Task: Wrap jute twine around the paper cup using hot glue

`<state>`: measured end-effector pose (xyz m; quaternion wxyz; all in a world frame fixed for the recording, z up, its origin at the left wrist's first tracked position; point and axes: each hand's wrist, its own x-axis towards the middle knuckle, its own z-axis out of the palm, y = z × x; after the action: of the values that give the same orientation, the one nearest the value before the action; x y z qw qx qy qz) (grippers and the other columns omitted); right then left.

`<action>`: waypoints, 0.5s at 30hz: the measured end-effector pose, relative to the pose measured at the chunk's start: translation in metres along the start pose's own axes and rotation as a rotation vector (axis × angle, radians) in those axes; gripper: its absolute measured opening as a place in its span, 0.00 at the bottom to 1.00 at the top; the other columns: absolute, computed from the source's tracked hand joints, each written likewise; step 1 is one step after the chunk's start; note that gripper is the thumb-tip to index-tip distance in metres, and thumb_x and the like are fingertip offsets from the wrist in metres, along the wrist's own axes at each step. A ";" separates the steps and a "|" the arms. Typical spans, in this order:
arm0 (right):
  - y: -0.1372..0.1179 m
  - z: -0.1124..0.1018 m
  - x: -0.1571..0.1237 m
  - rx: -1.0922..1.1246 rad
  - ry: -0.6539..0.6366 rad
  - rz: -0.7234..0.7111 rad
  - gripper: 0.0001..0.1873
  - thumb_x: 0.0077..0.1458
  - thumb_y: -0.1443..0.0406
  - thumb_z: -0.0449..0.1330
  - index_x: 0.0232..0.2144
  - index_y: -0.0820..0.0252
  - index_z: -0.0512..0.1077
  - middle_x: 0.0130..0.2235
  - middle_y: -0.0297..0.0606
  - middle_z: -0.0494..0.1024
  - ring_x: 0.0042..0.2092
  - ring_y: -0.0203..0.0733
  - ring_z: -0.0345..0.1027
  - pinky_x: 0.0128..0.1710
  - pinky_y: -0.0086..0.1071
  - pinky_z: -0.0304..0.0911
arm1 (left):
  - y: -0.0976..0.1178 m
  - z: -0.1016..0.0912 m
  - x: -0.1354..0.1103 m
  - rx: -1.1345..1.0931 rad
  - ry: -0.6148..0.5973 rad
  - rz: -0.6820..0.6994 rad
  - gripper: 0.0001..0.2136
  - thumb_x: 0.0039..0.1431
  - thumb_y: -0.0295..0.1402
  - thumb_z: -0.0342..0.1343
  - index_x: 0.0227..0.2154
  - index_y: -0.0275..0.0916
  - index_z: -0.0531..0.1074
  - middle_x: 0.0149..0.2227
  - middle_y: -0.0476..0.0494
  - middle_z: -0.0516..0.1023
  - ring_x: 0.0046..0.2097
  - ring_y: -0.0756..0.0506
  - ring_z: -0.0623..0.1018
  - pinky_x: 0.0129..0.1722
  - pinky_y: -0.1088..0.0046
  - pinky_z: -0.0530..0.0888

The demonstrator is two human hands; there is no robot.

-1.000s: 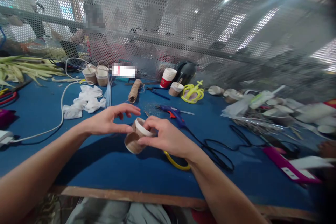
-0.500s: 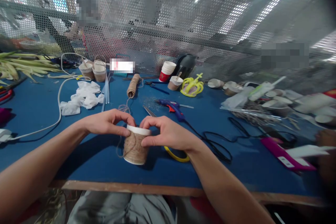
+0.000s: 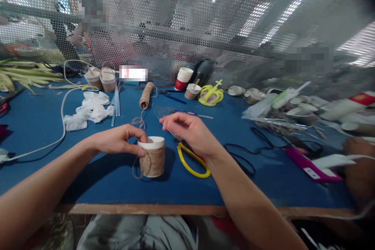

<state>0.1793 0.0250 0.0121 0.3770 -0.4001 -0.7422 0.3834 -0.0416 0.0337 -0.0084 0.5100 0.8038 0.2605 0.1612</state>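
My left hand [image 3: 123, 140] pinches the rim of a paper cup [image 3: 152, 160] wrapped in brown twine, fingers inside and thumb outside. The cup stands upright near the table's front edge, a loose twine loop at its left side. My right hand [image 3: 190, 131] is off the cup, fingers stretched forward and holding nothing that I can see. It hides most of a blue glue gun [image 3: 187, 113] and the blades of scissors with yellow handles [image 3: 191, 166]. Behind the cup lies a roll of twine [image 3: 146, 95], its strand trailing toward my left hand.
White crumpled tissue [image 3: 95, 107], clear glue sticks [image 3: 116, 105] and a white cable [image 3: 63, 115] lie left. Twine-covered cups [image 3: 108, 80], a red-white cup stack [image 3: 183, 78] and a yellow crown-shaped piece [image 3: 211, 95] stand behind. A purple box [image 3: 312, 166] and another person's arm [image 3: 360, 168] are right.
My right hand has let go of the cup and moved up and right, over the glue gun and scissors. My left hand keeps hold of the rim; the cup stands more upright.
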 end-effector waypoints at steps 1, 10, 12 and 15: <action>0.002 -0.008 0.004 -0.084 0.102 0.028 0.15 0.55 0.55 0.53 0.26 0.60 0.68 0.35 0.38 0.76 0.42 0.39 0.68 0.42 0.33 0.62 | -0.001 0.000 0.000 0.001 0.005 -0.006 0.08 0.52 0.35 0.56 0.28 0.33 0.69 0.32 0.46 0.74 0.37 0.47 0.72 0.41 0.73 0.68; 0.063 -0.074 0.039 -0.879 0.142 0.693 0.14 0.57 0.62 0.55 0.44 0.64 0.68 0.45 0.43 0.71 0.44 0.44 0.67 0.42 0.41 0.64 | -0.003 0.002 0.003 0.081 0.244 -0.016 0.08 0.53 0.35 0.53 0.29 0.34 0.69 0.32 0.47 0.73 0.35 0.49 0.71 0.38 0.74 0.68; 0.073 -0.074 0.041 -0.885 0.082 0.751 0.16 0.57 0.62 0.55 0.47 0.60 0.66 0.48 0.42 0.69 0.45 0.43 0.67 0.42 0.40 0.65 | -0.004 0.005 0.005 0.105 0.277 -0.019 0.07 0.53 0.34 0.53 0.28 0.34 0.68 0.31 0.48 0.72 0.35 0.49 0.71 0.39 0.73 0.67; 0.079 -0.073 0.041 -0.870 0.029 0.803 0.15 0.57 0.62 0.55 0.47 0.60 0.66 0.48 0.42 0.69 0.45 0.43 0.67 0.42 0.40 0.65 | -0.009 0.008 0.007 0.132 0.313 -0.012 0.07 0.52 0.33 0.52 0.28 0.34 0.67 0.31 0.48 0.71 0.35 0.49 0.71 0.40 0.72 0.67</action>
<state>0.2508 0.1110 -0.0155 0.0137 -0.7726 -0.6165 0.1510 -0.0338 0.0350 -0.0199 0.4101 0.7991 0.3514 0.2640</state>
